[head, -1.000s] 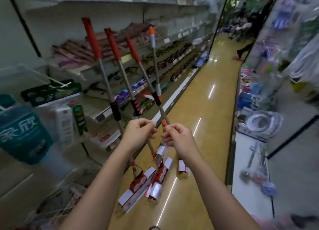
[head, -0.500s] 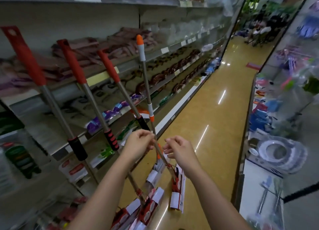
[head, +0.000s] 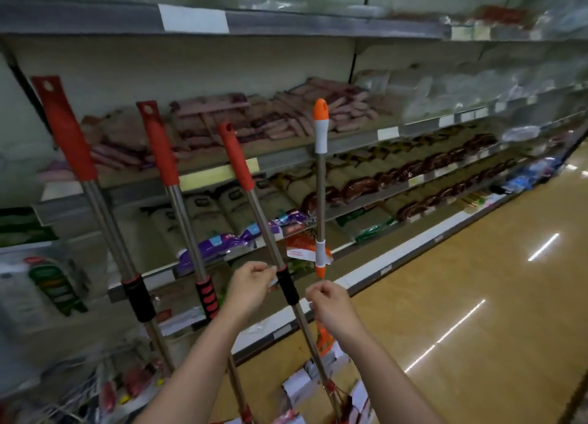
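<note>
Three red-handled mops lean against the shelving, their steel poles slanting up to the left; the nearest one (head: pixel 237 157) has a black collar (head: pixel 287 286) beside my left hand (head: pixel 251 285). That hand's curled fingertips pinch this pole just above the collar. An orange-and-white handled mop (head: pixel 320 130) stands almost upright. My right hand (head: pixel 331 306) grips its thin pole just below the lower orange collar. Mop heads in red-and-white card sleeves (head: pixel 296 388) rest on the floor under my forearms.
Long shop shelves (head: pixel 350 137) full of packaged goods run along the left and recede to the right. The glossy yellow aisle floor (head: pixel 461 296) opens on the right. Two other red-handled mops (head: pixel 159 143) lean further left. A wire basket (head: pixel 79 392) sits low left.
The view has swung left and up toward the shelves. The orange-and-white mop has been tipped from a lean to nearly upright. Both hands stay at the poles.
</note>
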Demonstrator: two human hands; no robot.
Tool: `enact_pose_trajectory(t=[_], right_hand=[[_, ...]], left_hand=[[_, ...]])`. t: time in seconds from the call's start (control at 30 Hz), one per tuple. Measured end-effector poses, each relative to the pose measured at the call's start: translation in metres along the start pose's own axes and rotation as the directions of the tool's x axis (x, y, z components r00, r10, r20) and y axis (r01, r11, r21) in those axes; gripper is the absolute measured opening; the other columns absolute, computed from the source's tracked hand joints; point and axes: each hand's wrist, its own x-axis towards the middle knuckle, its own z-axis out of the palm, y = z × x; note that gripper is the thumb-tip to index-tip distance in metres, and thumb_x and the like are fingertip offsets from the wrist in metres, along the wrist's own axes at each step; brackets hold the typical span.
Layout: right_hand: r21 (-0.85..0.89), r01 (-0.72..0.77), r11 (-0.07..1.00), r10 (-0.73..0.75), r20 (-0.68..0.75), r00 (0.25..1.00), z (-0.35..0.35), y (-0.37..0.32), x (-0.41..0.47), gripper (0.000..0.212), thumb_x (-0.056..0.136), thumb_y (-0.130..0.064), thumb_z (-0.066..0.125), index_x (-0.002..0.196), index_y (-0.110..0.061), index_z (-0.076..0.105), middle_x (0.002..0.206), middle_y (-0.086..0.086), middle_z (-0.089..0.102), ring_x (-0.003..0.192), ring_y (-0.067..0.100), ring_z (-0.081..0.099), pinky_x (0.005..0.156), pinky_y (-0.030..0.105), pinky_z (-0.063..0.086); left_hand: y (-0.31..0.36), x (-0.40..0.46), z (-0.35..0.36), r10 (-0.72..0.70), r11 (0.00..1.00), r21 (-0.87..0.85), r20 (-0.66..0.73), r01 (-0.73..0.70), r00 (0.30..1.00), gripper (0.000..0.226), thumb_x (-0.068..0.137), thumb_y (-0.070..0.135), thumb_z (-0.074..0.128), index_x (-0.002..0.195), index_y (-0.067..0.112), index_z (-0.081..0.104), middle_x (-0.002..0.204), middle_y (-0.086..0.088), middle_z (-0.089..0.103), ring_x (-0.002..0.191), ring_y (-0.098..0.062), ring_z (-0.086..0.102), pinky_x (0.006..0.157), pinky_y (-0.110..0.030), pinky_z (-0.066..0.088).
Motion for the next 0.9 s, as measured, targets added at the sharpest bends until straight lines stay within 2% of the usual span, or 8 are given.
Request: enact_pose_trajectory(t=[0.07,0.17,0.33,0.43,0.5,0.67,0.77,0.9], right_hand=[[-0.039,0.021,0.999,-0.02,0.042,0.999,0.006,-0.006,0.028,0.016,0.091,-0.018,0.049,0.082,-0.013,0.06,0.077,0.002,0.056,0.073,0.018,0.051,0.066,0.031,0.04],[-0.071,0.051,0.996,-0.043,0.119,0.992,0.017,-0.017,0.07,0.014,0.093,-0.018,0.049,0.087,-0.013,0.06,0.079,-0.001,0.058,0.072,0.013,0.053,0.063,0.024,0.041],[-0.183,0.101,0.978,-0.065,0.192,0.979,0.032,-0.029,0.13,0.025,0.092,-0.018,0.048,0.116,-0.01,0.053,0.102,0.0,0.057,0.09,0.014,0.056,0.064,0.019,0.04],[-0.189,0.134,0.973,-0.082,0.256,0.963,0.044,-0.029,0.157,0.03,0.093,-0.024,0.051,0.12,-0.012,0.051,0.109,0.003,0.057,0.095,0.015,0.055,0.078,0.026,0.045],[-0.193,0.148,0.97,-0.09,0.284,0.955,0.05,-0.026,0.171,0.035,0.092,-0.028,0.053,0.124,-0.018,0.048,0.119,0.003,0.055,0.105,0.016,0.054,0.089,0.031,0.046],[-0.13,0.202,0.971,-0.15,0.329,0.932,0.048,-0.018,0.188,0.037,0.094,-0.024,0.049,0.13,-0.022,0.042,0.125,-0.001,0.052,0.118,0.016,0.051,0.099,0.034,0.043],[-0.06,0.251,0.966,-0.211,0.375,0.903,0.043,-0.015,0.184,0.033,0.095,-0.029,0.045,0.128,-0.024,0.043,0.119,-0.006,0.054,0.112,0.01,0.051,0.092,0.028,0.043],[-0.162,0.374,0.913,-0.307,0.329,0.893,0.022,-0.004,0.176,0.021,0.096,-0.036,0.039,0.105,-0.021,0.049,0.097,0.003,0.054,0.091,0.016,0.053,0.072,0.026,0.041]], left_hand=[[0.008,0.025,0.003,0.001,1.0,0.02,-0.027,0.0,1.0,0.033,0.091,0.027,0.054,0.118,0.008,0.057,0.113,-0.01,0.064,0.088,-0.017,0.061,0.069,-0.029,0.05],[0.017,0.06,0.009,-0.006,0.999,0.044,-0.068,0.009,0.998,0.027,0.09,0.03,0.054,0.109,0.012,0.059,0.112,-0.009,0.064,0.098,-0.021,0.06,0.089,-0.04,0.05],[0.031,0.113,0.015,-0.039,0.997,0.053,-0.155,0.048,0.987,0.056,0.09,0.038,0.053,0.136,0.009,0.039,0.115,-0.001,0.061,0.107,-0.021,0.056,0.087,-0.03,0.041],[0.033,0.142,0.014,-0.076,0.997,0.004,-0.2,0.078,0.977,0.07,0.086,0.044,0.056,0.141,0.012,0.028,0.139,-0.009,0.049,0.124,-0.027,0.049,0.102,-0.04,0.042],[0.034,0.157,0.014,-0.063,0.997,-0.05,-0.217,0.053,0.974,0.065,0.086,0.043,0.057,0.139,0.015,0.033,0.141,-0.006,0.047,0.127,-0.024,0.048,0.104,-0.044,0.042],[0.039,0.159,0.029,0.077,0.993,-0.073,-0.24,-0.097,0.968,0.033,0.094,0.031,0.047,0.123,0.015,0.048,0.11,0.001,0.057,0.109,-0.017,0.056,0.089,-0.031,0.046],[0.038,0.147,0.037,0.113,0.99,-0.059,-0.249,-0.132,0.962,0.023,0.093,0.031,0.048,0.114,0.022,0.051,0.103,0.004,0.06,0.102,-0.014,0.06,0.09,-0.033,0.05],[0.043,0.12,0.048,0.212,0.975,-0.025,-0.217,-0.222,0.953,0.012,0.091,0.037,0.052,0.095,0.027,0.057,0.085,0.009,0.064,0.084,-0.009,0.063,0.072,-0.023,0.05]])
